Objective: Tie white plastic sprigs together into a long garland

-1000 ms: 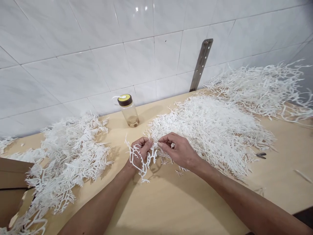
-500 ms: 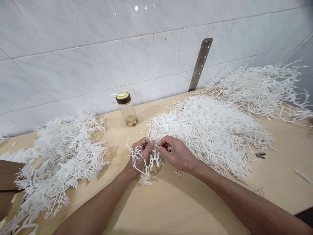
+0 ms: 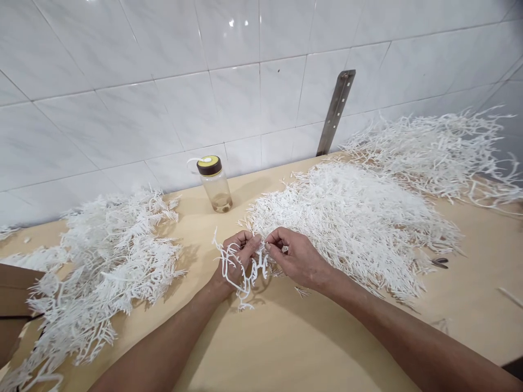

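Observation:
My left hand (image 3: 238,256) is closed on a white branched plastic piece (image 3: 244,288), whose curling twigs hang below and left of the fingers. Close to its right, my right hand (image 3: 296,256) makes a pinch with thumb and forefinger at the piece's edge. What lies between those fingertips is too small to make out. Just behind the hands spreads a wide heap of short white plastic pieces (image 3: 347,218). To the left lies a pile of larger white branched pieces (image 3: 114,261).
A clear bottle with a yellow and black lid (image 3: 216,185) stands near the tiled wall. Further white strands (image 3: 441,147) lie at the back right. Small dark snips (image 3: 440,263) rest beside the heap. A cardboard box (image 3: 18,305) is at the left edge, and a metal bracket (image 3: 337,111) leans on the wall.
The view has shifted slightly. My right hand's fingertips have drawn a little to the right, away from my left hand; the branched piece stays in my left hand.

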The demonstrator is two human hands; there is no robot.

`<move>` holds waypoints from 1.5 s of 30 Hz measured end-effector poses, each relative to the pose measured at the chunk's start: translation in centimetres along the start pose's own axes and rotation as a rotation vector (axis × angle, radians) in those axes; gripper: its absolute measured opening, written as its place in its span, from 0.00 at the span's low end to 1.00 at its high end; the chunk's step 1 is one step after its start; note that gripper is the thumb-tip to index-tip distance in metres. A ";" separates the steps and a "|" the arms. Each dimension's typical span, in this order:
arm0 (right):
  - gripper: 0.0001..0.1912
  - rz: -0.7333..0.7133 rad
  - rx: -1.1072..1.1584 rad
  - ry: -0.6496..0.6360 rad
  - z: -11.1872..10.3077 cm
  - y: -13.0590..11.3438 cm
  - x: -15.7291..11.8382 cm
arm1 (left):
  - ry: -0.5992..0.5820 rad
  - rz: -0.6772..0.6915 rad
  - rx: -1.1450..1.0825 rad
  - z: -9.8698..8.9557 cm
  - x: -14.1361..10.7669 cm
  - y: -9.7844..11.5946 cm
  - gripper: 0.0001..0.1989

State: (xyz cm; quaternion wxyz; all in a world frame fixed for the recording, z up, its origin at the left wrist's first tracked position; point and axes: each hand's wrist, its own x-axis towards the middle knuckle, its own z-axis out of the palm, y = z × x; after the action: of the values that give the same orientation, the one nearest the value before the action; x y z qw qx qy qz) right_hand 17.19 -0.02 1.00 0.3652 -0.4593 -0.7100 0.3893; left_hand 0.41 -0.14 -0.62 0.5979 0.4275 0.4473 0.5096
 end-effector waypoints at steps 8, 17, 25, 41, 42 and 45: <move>0.04 -0.035 -0.084 -0.003 0.1 -0.4 -0.1 | 0.002 -0.021 -0.027 0.2 0.0 -0.1 0.19; 0.05 -0.029 -0.127 0.023 0.1 -0.5 -0.1 | -0.012 -0.014 -0.011 0.1 0.1 -0.1 0.19; 0.04 0.031 -0.431 0.021 1.0 -0.2 0.0 | 0.021 0.143 0.222 0.3 -0.8 -0.8 0.16; 0.02 0.014 -0.224 0.358 -3.3 -0.7 0.9 | 0.002 0.070 0.060 0.5 -0.6 0.7 0.17; 0.02 -0.026 -0.206 0.377 -3.5 -0.7 0.8 | -0.020 0.040 0.028 0.5 -0.5 0.7 0.17; 0.02 -0.116 -0.240 0.381 -3.3 -0.2 0.8 | -0.046 -0.019 -0.063 0.5 -0.3 0.8 0.16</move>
State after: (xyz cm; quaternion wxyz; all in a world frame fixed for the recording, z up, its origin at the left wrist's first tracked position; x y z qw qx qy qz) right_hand 19.77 1.36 2.76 0.4570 -0.5233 -0.6946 0.1866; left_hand 0.71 -0.38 0.30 0.6262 0.4158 0.4211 0.5075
